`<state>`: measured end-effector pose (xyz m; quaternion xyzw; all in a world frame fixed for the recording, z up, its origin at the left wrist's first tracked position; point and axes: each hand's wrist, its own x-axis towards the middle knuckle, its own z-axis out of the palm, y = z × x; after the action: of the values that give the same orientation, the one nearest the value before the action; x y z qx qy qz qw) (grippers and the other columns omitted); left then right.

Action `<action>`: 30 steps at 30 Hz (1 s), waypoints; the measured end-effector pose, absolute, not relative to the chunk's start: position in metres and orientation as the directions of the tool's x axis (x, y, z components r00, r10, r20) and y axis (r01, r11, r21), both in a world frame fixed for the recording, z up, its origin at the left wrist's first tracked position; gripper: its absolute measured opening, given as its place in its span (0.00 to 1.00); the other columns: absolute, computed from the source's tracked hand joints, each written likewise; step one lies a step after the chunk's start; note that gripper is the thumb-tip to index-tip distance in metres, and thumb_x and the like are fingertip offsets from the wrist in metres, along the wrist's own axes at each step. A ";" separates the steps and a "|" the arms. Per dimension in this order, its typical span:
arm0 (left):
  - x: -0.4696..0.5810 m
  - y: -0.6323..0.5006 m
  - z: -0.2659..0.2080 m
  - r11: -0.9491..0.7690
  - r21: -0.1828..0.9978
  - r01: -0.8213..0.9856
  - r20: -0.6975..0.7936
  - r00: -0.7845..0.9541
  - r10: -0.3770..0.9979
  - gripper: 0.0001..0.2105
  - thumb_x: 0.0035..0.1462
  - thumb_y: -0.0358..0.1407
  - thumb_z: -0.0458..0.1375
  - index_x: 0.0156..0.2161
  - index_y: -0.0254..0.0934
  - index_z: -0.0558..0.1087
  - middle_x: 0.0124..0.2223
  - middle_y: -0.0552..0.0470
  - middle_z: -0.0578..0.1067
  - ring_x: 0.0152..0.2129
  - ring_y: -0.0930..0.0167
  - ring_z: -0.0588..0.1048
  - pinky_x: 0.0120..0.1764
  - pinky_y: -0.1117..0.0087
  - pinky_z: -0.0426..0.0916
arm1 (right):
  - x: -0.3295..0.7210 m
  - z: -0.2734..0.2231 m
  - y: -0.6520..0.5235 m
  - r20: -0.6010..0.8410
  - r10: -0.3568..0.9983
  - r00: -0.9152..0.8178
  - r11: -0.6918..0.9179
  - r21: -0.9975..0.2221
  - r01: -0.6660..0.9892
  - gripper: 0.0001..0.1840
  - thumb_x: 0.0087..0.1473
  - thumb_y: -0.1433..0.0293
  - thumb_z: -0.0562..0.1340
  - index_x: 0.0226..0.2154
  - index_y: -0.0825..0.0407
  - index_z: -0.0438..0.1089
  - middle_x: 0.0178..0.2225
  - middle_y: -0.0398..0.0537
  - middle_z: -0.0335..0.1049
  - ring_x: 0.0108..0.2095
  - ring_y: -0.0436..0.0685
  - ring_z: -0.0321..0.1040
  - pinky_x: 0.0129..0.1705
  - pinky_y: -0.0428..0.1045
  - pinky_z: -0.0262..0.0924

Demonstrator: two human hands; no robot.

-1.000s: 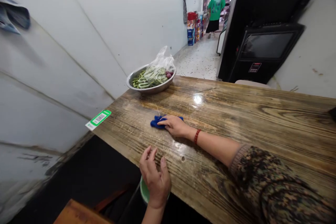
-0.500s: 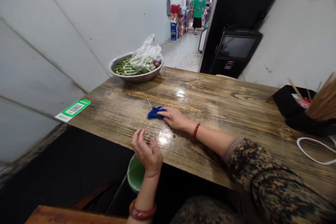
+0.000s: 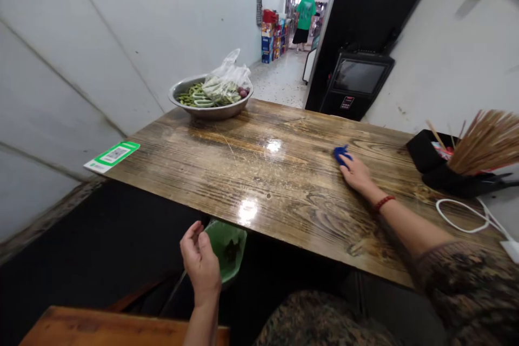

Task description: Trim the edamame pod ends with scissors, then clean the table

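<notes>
My right hand (image 3: 357,174) presses a blue cloth (image 3: 343,155) flat on the wooden table (image 3: 292,173), toward its right half. Part of the cloth is hidden under the fingers. Below the table's near edge, my left hand (image 3: 200,259) hangs with nothing in it, fingers loosely curved and thumb apart. Just behind that hand is a green-lined bin (image 3: 232,248) with something dark inside. A thin pale strand (image 3: 229,145) lies on the tabletop left of the middle.
A metal bowl (image 3: 214,113) of green vegetables under a plastic bag stands at the far left corner. Along the right are a black holder (image 3: 425,152) with bundled sticks and a white cable (image 3: 450,227). A green QR card (image 3: 115,154) lies at the left edge. A person (image 3: 305,16) stands in the doorway.
My right hand has slid the blue cloth from the table's middle far to the right. My left hand has moved left and down, uncovering more of the green bin.
</notes>
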<state>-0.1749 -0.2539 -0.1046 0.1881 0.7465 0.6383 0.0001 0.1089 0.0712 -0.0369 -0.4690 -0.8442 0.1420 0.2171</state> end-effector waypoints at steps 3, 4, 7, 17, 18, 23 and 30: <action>-0.170 -0.260 -0.100 0.074 0.967 0.244 0.214 -0.934 0.287 0.17 0.59 0.41 0.52 0.51 0.36 0.67 0.50 0.44 0.70 0.48 0.64 0.69 0.53 0.58 0.62 | 0.042 -0.045 0.007 0.218 0.745 -0.630 0.654 -0.425 0.626 0.23 0.52 0.73 0.57 0.52 0.51 0.69 0.57 0.52 0.63 0.57 0.60 0.59 0.60 0.56 0.53; -0.169 -0.262 -0.096 0.069 0.968 0.240 0.212 -0.936 0.281 0.17 0.59 0.41 0.52 0.51 0.36 0.67 0.50 0.44 0.70 0.48 0.64 0.70 0.53 0.57 0.62 | 0.015 -0.045 -0.018 0.224 0.689 -0.689 0.706 -0.420 0.570 0.24 0.51 0.74 0.58 0.52 0.49 0.68 0.57 0.50 0.63 0.57 0.58 0.58 0.60 0.54 0.53; -0.170 -0.273 -0.083 0.068 0.965 0.253 0.230 -0.943 0.240 0.18 0.59 0.42 0.52 0.51 0.35 0.67 0.50 0.43 0.71 0.48 0.64 0.71 0.53 0.56 0.62 | -0.062 -0.042 -0.096 0.320 0.423 -0.848 0.862 -0.431 0.267 0.22 0.54 0.76 0.56 0.52 0.50 0.68 0.54 0.52 0.66 0.54 0.59 0.61 0.56 0.55 0.56; -0.180 -0.288 -0.081 0.090 0.965 0.245 0.221 -0.951 0.217 0.20 0.56 0.44 0.55 0.51 0.35 0.69 0.46 0.45 0.72 0.44 0.64 0.72 0.53 0.52 0.62 | 0.017 0.003 -0.111 0.414 0.559 -0.718 0.614 -0.789 0.022 0.20 0.60 0.74 0.51 0.53 0.49 0.66 0.47 0.48 0.70 0.47 0.53 0.67 0.51 0.51 0.62; -0.178 -0.284 -0.082 0.076 0.970 0.230 0.206 -0.948 0.241 0.20 0.57 0.44 0.55 0.51 0.34 0.69 0.47 0.45 0.72 0.44 0.64 0.72 0.53 0.52 0.62 | 0.057 0.000 -0.098 0.393 0.663 -0.638 0.606 -0.782 0.147 0.20 0.60 0.72 0.52 0.53 0.48 0.66 0.50 0.49 0.68 0.50 0.55 0.65 0.54 0.53 0.59; -0.167 -0.266 -0.077 0.021 0.975 0.221 0.204 -0.929 0.308 0.19 0.58 0.43 0.55 0.51 0.34 0.68 0.48 0.44 0.71 0.45 0.65 0.71 0.54 0.53 0.61 | 0.194 -0.044 -0.081 0.317 0.889 -0.330 0.457 -0.580 0.674 0.20 0.59 0.67 0.52 0.53 0.48 0.67 0.54 0.55 0.64 0.54 0.67 0.61 0.55 0.66 0.56; -0.153 -0.269 -0.069 0.003 0.974 0.227 0.216 -0.930 0.296 0.18 0.58 0.43 0.54 0.50 0.34 0.68 0.48 0.44 0.72 0.45 0.65 0.72 0.53 0.54 0.63 | 0.041 -0.042 -0.137 0.321 0.554 -0.768 0.777 -0.531 0.338 0.21 0.57 0.77 0.53 0.51 0.46 0.68 0.53 0.49 0.67 0.53 0.59 0.62 0.54 0.56 0.58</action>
<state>-0.1531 -0.2690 -0.0685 0.1847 0.7078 0.6813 0.0253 0.0411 -0.1371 -0.0417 -0.2445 -0.9122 0.2278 0.2370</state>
